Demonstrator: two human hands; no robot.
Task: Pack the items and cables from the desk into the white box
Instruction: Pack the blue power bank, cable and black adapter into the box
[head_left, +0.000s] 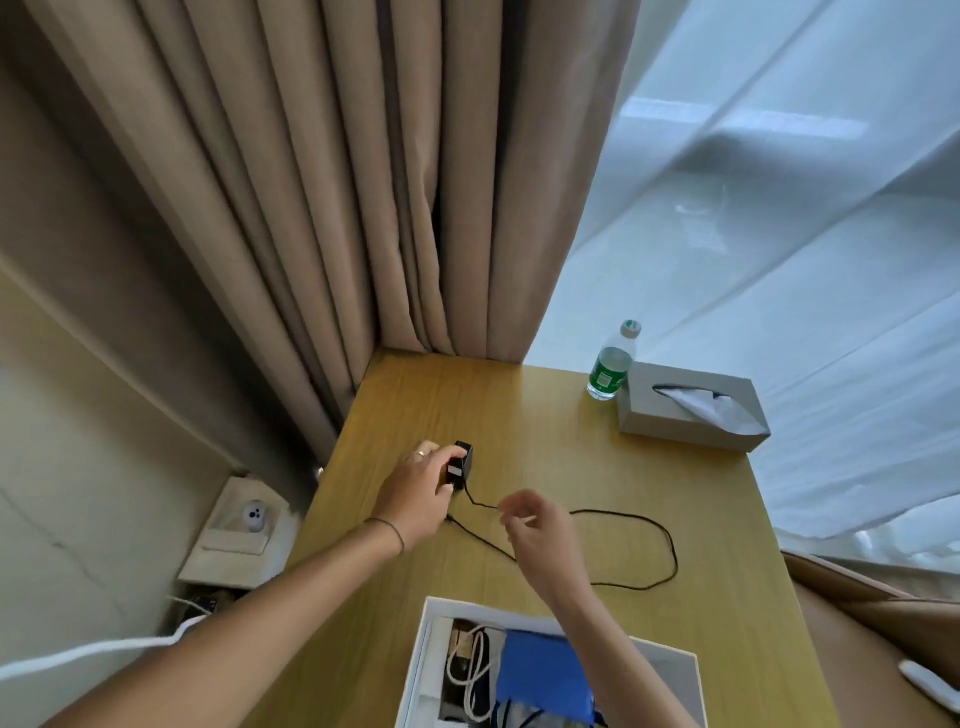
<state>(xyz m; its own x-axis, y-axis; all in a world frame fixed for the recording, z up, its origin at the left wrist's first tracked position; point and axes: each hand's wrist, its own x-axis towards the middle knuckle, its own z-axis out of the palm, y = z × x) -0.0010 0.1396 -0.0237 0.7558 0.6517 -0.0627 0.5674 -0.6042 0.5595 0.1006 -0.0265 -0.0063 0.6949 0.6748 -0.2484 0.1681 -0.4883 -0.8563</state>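
Note:
A small black power adapter rests on the wooden desk, and my left hand is closed around it. Its thin black cable runs out from the adapter and lies in a wide loop across the desk to the right. My right hand hovers over the cable near the adapter, fingers pinched on the cord. The white box sits at the desk's near edge, open, holding a white cable and a blue item; my right forearm covers part of it.
A green-labelled water bottle and a grey tissue box stand at the desk's far right. Beige curtains hang behind the desk, a sheer white curtain to the right. A wall socket panel is left of the desk.

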